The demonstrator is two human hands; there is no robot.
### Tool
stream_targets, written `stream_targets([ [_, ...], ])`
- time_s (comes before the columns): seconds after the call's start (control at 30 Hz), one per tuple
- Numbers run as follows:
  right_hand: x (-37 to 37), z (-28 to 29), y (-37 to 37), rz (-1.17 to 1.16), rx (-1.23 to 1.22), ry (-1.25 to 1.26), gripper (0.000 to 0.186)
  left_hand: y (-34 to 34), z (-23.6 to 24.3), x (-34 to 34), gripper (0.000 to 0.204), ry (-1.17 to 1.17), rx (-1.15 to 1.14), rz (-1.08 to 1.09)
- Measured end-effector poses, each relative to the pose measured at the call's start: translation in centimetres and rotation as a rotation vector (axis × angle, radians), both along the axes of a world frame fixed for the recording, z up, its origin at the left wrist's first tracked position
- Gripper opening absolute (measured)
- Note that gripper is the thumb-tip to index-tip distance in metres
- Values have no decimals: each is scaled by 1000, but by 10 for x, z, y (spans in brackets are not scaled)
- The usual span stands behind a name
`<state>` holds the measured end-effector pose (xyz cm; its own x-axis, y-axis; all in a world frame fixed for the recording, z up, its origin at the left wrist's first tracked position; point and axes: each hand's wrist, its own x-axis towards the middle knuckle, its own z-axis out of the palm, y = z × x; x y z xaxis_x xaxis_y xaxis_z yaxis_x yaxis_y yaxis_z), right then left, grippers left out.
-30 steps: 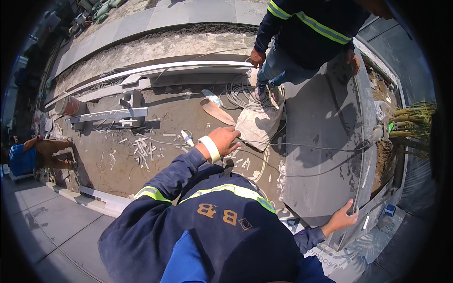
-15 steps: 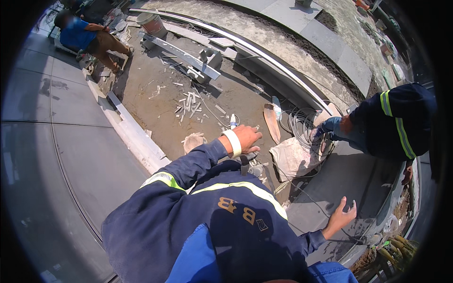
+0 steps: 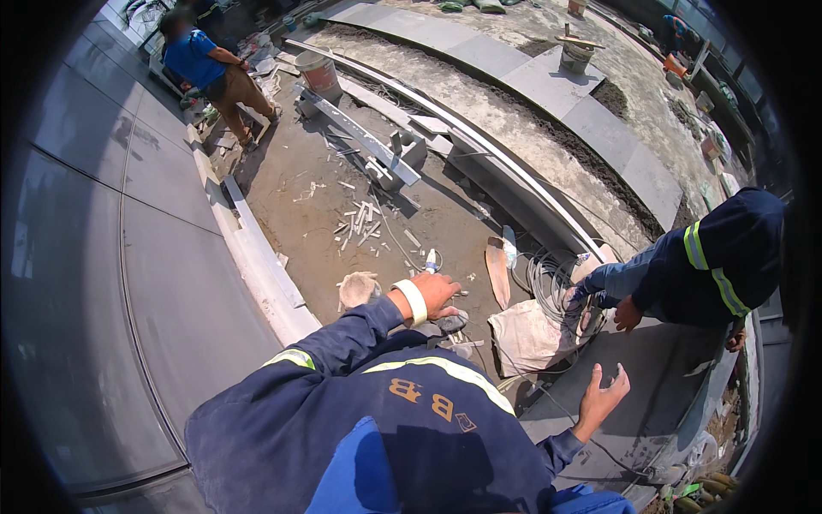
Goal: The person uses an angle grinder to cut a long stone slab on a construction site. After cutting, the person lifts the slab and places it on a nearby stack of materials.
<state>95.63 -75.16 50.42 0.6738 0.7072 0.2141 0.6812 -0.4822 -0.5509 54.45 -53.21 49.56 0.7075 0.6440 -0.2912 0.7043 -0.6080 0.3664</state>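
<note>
My left hand (image 3: 431,297), with a white band at the wrist, is loosely curved, seemingly holding nothing, above a dark, unclear object (image 3: 452,323) beside my body. My right hand (image 3: 599,398) hangs open, fingers spread, over a large grey slab (image 3: 634,360). A thin cable runs across that slab below it. In front of me are a pale sack (image 3: 531,338), coiled grey cable (image 3: 548,283), a tan elongated piece (image 3: 497,267), a white tool (image 3: 431,261) and scattered offcuts (image 3: 360,223).
A co-worker (image 3: 711,265) in dark reflective clothing bends at the right; another (image 3: 193,60) in blue stands upper left. A bucket (image 3: 321,73), a metal beam (image 3: 342,124), a long raised white-edged strip (image 3: 522,176) and laid pavers (image 3: 479,51) lie beyond. Grey panels (image 3: 145,300) line the left.
The view has swung, showing more pavers and the left panels. My right hand has left the slab's edge and opened. The nearby co-worker has bent lower, a hand reaching toward the slab.
</note>
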Motion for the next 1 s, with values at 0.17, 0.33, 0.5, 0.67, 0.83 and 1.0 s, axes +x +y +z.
stream_targets([
  [0.17, 25, 20, -19, -82, 7, -46, 56, -12, 4, 30, 53, -43, -17, -52],
  [0.33, 24, 17, -41, -121, -11, -61, 57, -11, 9, 45, 54, -62, -9, -132],
  [0.5, 1, 8, -33, -82, -8, -23, 56, 3, 12, 41, 52, -34, 3, -102],
  [0.67, -21, 15, 3, -17, -1, -19, 55, 17, 3, 14, 51, -78, 11, -37],
  [0.83, -55, 29, 77, 166, 12, -22, 55, 27, -21, -60, 51, -138, -8, 171],
  [1.0, -135, 44, 181, 322, -27, -35, 57, 40, -41, -165, 54, -130, -40, 374],
])
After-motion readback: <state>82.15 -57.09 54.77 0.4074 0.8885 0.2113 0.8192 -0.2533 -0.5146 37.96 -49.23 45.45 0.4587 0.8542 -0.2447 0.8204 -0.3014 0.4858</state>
